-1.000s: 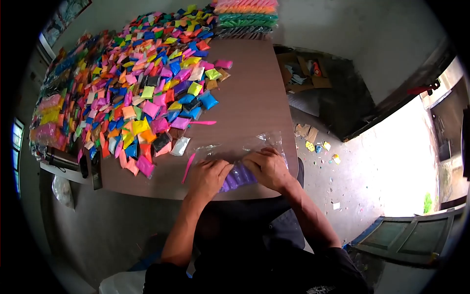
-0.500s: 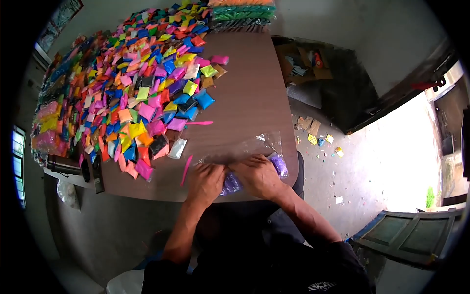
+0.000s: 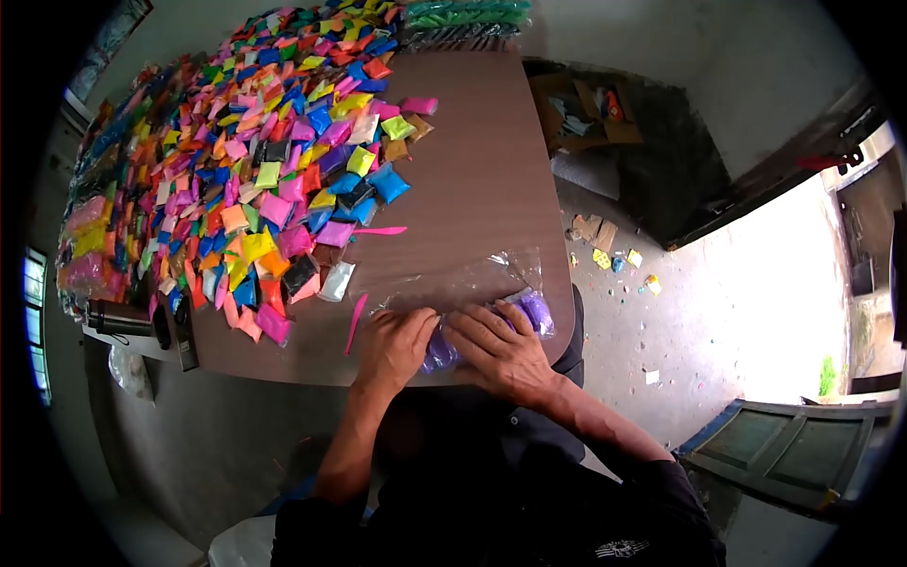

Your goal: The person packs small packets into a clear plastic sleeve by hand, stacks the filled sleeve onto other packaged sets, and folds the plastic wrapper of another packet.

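Note:
A clear plastic bag with purple packets inside lies at the table's near edge. My left hand is closed at the left end of the bag, its fingertips pinching the plastic. Over the middle of the purple packets rests my right hand, fingers stretched out and a little apart, covering part of them. Left of my left hand lies a pink plastic knife-like tool. Another pink tool lies farther up, beside the pile.
A large pile of small colourful packets covers the left of the brown table. Stacked bags of green packets stand at the far edge. A cardboard box and scraps are on the floor to the right.
My right hand has shifted slightly down and its fingers have spread from a pinch beside the left hand. The left hand stays at the bag. The view has tilted slightly.

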### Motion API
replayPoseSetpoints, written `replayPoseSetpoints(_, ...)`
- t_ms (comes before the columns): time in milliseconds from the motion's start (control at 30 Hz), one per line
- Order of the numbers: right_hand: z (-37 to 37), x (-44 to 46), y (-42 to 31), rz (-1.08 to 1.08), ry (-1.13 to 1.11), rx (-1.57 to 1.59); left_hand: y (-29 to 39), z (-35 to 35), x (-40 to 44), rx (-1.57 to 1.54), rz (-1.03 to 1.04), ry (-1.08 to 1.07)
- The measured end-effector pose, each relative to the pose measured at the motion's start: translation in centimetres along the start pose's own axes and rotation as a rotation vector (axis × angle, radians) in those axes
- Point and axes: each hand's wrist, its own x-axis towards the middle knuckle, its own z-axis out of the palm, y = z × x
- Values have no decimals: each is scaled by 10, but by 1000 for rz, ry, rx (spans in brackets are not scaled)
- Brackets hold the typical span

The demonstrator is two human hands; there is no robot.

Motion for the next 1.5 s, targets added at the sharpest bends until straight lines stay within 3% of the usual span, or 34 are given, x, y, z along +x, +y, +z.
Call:
replayPoseSetpoints(167,10,-1,7,-28,-13,-91,1,-8,-2,11,-42,-43)
replayPoseSetpoints(233,9,1,6,-26,9,-88,4,-17,-4,-44,-141,81)
replayPoseSetpoints(433,8,7,4,-51,29,-90,-29,-39,39,163,-37,-2)
replayPoseSetpoints(500,6,8,3,-41,37,-79,-43,-34,42,-40,-369,-349)
replayPoseSetpoints(700,7,7,3,-20,45,-37,-33,-57,44,-243,-353,-357)
replayPoseSetpoints(933,7,9,7,-42,31,-25,-9,-59,13,-9,67,-195)
replayPoseSetpoints(1333,10,12,6,-28,22,-1,28,-56,-27,198,159,-225)
replayPoseSetpoints(1500,11,11,4,-5,30,1,30,-50,-49,203,107,-254)
